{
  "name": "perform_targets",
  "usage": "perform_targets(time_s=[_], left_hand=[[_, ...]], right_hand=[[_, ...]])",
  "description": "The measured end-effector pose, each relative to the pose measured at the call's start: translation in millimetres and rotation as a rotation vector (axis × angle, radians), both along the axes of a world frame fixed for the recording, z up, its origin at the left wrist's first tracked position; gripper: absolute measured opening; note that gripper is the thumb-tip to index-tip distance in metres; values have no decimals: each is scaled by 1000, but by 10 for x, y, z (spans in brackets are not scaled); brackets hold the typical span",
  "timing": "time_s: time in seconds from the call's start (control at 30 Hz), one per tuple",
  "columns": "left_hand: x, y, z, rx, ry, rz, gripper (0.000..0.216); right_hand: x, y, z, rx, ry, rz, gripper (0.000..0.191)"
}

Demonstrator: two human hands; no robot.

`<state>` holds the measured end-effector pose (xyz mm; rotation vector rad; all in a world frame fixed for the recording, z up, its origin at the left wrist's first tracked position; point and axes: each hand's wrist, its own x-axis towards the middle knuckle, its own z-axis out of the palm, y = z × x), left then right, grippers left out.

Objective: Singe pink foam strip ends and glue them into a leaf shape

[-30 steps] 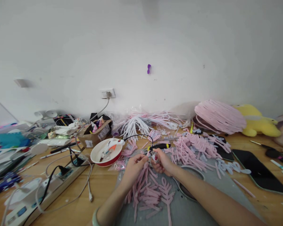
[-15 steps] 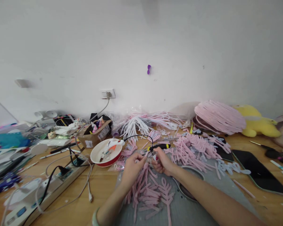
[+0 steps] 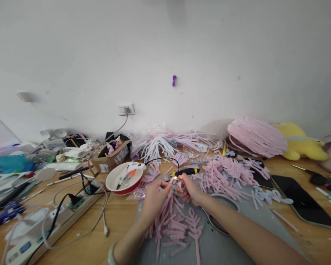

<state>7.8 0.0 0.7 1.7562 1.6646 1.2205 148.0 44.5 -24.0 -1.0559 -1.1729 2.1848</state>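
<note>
My left hand (image 3: 155, 197) pinches a short pink pipe cleaner (image 3: 171, 180) between thumb and fingertips. Wrapped round a lighter (image 3: 181, 185), my right hand (image 3: 191, 189) holds it close on the right. A small bright flame (image 3: 175, 178) glows at the pipe cleaner's tip. Below both hands lies a heap of cut pink pipe cleaner pieces (image 3: 176, 232) on a grey mat (image 3: 223, 254). Beside that heap lies a leaf-shaped pink pipe cleaner (image 3: 194, 228). The lighter is mostly hidden by my fingers.
A red-and-white bowl (image 3: 114, 184) holds a glue gun (image 3: 132, 167). Yellow-black handled pliers (image 3: 191, 171) lie just behind my hands. Scissors (image 3: 212, 221) show partly under my right forearm. A power strip (image 3: 57, 224) with cables is at left, a phone (image 3: 303, 200) at right.
A flame has appeared at the lighter, by the tip of the pink pipe cleaner. Both hands have stayed almost in place.
</note>
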Motion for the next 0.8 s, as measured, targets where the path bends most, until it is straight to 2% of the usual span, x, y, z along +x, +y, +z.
perform_targets(time_s=[0.4,0.8], left_hand=[[22,-31,35,31,106,13,19],[11,-26,14,63,98,12,18]], right_hand=[[-15,-42,31,24,-67,-21,46],[-9,-28,17,6,-54,-5,46]])
